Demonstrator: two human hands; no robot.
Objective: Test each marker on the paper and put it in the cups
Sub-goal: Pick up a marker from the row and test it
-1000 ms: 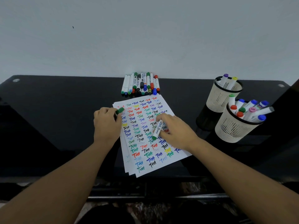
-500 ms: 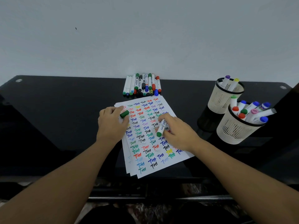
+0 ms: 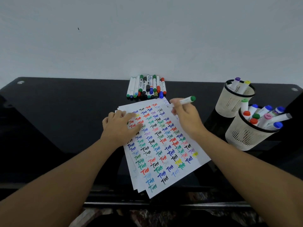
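Black glass tabletop [image 3: 65, 112] carries everything. From my remote seat, notes run from the big items down.

Paper stack [image 3: 164, 154]: fanned sheets, nearly filled with coloured "Test" marks. It lies below and toward me from the grip. Free space for a new mark looks scarce. I cannot tell how much remains under the hands.

Left hand [image 3: 121, 126]: lies flat on the upper left part of the sheets, fingers fairly straight, pinning the stack. Whether it hides a cap I cannot tell.

Right hand [image 3: 185, 117]: fingers curled round the green marker [image 3: 186, 100], raised just past the top right corner of the paper. The green end points away from the grip toward the cups; the other end is hidden in the fingers.

Near cup [image 3: 249, 135]: right of the grip and slightly toward me, crowded with markers. Far cup [image 3: 236, 97]: right of the grip, closer to it, only two markers visible inside.

Untested markers [image 3: 147, 87]: a row left of the grip, against the wall.

My judgement: this marker appears tested and is on its way to a cup. To do it well, I would confirm it is capped, keep the pinch firm, lift above the rim, and drop it upright. The far cup has more room; the near one risks jostling its leaning markers. Keep the left palm pressing so the sheets do not slide.
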